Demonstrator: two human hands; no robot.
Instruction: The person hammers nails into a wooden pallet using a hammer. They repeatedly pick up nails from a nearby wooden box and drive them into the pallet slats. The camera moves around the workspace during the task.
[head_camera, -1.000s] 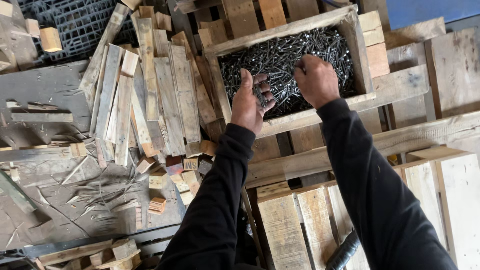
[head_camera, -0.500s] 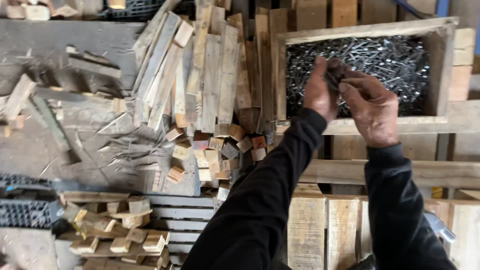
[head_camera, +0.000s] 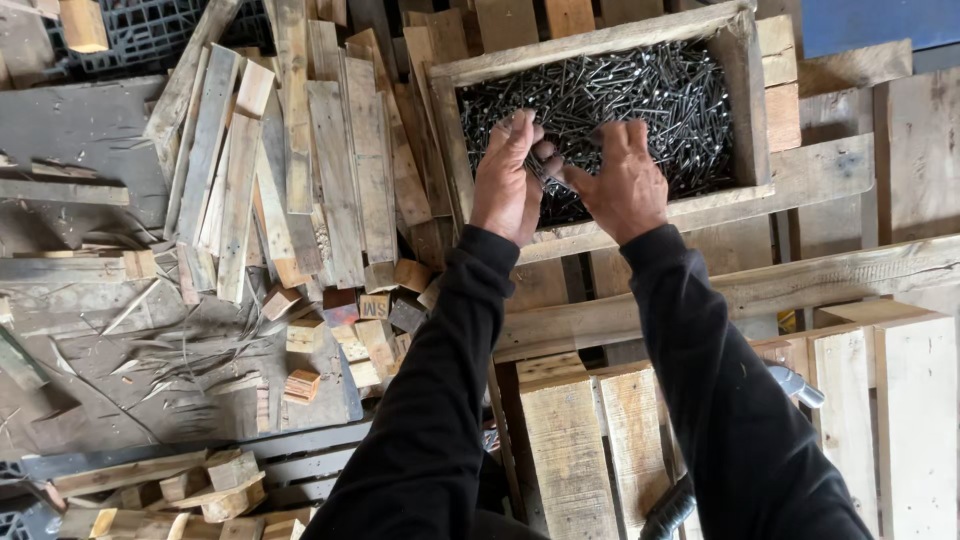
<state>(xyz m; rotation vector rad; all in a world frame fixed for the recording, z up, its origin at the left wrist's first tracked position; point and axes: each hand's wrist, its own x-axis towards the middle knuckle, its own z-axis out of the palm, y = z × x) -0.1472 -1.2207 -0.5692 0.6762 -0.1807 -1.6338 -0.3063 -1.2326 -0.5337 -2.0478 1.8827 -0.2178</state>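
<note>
My left hand (head_camera: 508, 180) and right hand (head_camera: 622, 182) hover over the wooden box (head_camera: 745, 95) of dark nails (head_camera: 650, 95), fingers loosely spread and meeting between them; whether they pinch any nails I cannot tell. The box looks nearly full. Loose slats (head_camera: 300, 170) lie piled beside it, none nailed yet.

No packages, labels, signs, screens visible — only wood, nails.

Wooden box (head_camera: 752, 110) walls hem the nails (head_camera: 640, 95); open above, seemingly unobstructed.
</note>
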